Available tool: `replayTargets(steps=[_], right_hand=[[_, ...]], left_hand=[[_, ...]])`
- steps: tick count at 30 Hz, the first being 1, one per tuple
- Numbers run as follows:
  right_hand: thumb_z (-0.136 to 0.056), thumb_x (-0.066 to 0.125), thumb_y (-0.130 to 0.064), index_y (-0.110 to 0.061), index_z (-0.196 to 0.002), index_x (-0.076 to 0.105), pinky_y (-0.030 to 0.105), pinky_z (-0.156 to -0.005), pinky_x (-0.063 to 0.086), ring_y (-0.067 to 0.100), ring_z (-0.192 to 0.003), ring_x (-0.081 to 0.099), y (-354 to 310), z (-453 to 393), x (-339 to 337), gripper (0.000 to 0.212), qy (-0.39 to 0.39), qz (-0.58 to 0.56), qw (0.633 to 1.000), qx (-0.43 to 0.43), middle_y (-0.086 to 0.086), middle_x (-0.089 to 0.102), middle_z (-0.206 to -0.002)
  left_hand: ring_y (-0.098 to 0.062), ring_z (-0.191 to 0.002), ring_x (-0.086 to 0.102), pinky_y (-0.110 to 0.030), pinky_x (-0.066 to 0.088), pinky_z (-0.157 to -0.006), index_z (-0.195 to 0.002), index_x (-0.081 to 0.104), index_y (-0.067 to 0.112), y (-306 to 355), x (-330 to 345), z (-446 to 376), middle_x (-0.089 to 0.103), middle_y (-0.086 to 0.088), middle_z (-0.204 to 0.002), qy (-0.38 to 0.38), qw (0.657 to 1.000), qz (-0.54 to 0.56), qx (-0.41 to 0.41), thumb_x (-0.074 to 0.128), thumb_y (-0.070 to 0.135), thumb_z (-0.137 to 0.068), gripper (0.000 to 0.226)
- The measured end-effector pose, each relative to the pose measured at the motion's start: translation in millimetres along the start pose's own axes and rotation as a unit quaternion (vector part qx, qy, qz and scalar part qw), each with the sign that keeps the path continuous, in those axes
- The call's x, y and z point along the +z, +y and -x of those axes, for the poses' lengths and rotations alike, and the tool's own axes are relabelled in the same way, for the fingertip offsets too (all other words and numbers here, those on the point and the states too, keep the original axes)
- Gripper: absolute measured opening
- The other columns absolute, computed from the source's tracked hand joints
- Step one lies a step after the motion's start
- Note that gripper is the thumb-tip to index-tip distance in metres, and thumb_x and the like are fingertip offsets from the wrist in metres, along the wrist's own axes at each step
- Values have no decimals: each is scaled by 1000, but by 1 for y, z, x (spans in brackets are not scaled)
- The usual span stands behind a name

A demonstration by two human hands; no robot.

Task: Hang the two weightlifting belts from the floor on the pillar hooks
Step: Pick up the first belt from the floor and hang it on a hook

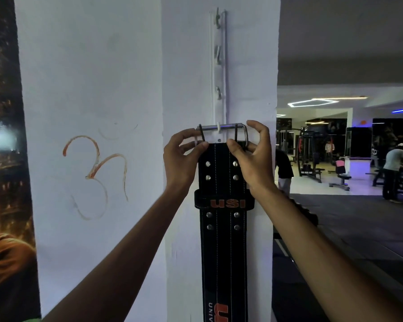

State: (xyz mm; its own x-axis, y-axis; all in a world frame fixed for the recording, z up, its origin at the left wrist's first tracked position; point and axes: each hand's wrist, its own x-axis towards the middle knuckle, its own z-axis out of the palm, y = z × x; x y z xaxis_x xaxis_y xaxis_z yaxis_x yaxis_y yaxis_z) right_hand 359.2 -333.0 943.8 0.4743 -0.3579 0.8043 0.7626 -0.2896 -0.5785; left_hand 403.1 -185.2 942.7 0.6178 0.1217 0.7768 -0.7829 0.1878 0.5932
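Black weightlifting belt (223, 252) hanging straight down the front face of the white pillar (186, 66), orange letters "USI" on its keeper loop. At the top, metal buckle (222, 132) with two dark prongs, held level against the lowest hook (218, 128) of a white hook rail (218, 66); hook tip visible in front of the buckle's roller bar. Whether the bar already rests on the hook, cannot tell. Three other hooks higher on the same rail, all bare.

Left hand (182, 156) at the left end of the buckle, thumb and fingers pinched closed on the belt's upper left corner and the buckle frame. Right hand (251, 152) at the right end, thumb pressed on the belt's top edge, index finger curled at the buckle's right side, other fingers spread above; grip closed on the belt. Both forearms bare, reaching up from the bottom of the view.

Left of the pillar face, a white wall side with a faded orange symbol (96, 175); further left, the edge of a dark poster (2, 159). To the right, a dim gym hall with machines (312, 156), a bench (340, 177), and two persons standing far behind. Only one belt in view.
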Motion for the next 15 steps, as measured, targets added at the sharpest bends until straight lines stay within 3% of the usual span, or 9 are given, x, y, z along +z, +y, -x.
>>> replayTargets(steps=[3, 6, 8, 10, 15], right_hand=[[-84, 75, -28, -32, -126, 47, 34, -62, 58, 17, -75, 71, 8, 2, 1, 50, 18, 11, 1000, 12, 9, 71, -85], [-82, 75, -34, -23, -108, 60, 37, -57, 57, 20, -71, 72, 7, -3, 6, 32, 41, 19, 999, 29, 4, 74, -80], [-82, 75, -34, -17, -90, 65, 37, -65, 59, 17, -68, 71, 5, -8, 8, 21, 63, 24, 997, 41, 1, 74, -73], [-80, 75, -37, -15, -80, 66, 42, -74, 60, 17, -70, 72, 5, -13, 9, 23, 76, 42, 995, 47, 0, 74, -71], [-78, 76, -38, -17, -85, 67, 46, -80, 60, 14, -73, 73, 5, -13, 10, 24, 78, 47, 994, 55, -1, 75, -76]], left_hand=[[-24, -96, 75, -41, 64, -83, -121, 64, 22, -1, 0, 0, 68, 0, -118, 11, 1000, 7, -27, 80, 8, -81, 45], [-29, -100, 74, -40, 63, -82, -123, 62, 19, 3, 1, -5, 68, -6, -115, 24, 997, 14, -71, 82, 9, -80, 49], [-31, -101, 75, -45, 64, -86, -121, 63, 17, 4, 2, -8, 69, -11, -112, 27, 995, 14, -94, 84, 10, -77, 49], [-31, -97, 76, -50, 63, -88, -116, 65, 17, 6, 1, -10, 71, -15, -108, 30, 994, 7, -106, 87, 13, -73, 48], [-29, -94, 77, -46, 65, -84, -114, 67, 12, 11, 1, -9, 72, -20, -112, 34, 992, 6, -122, 86, 12, -76, 44]])
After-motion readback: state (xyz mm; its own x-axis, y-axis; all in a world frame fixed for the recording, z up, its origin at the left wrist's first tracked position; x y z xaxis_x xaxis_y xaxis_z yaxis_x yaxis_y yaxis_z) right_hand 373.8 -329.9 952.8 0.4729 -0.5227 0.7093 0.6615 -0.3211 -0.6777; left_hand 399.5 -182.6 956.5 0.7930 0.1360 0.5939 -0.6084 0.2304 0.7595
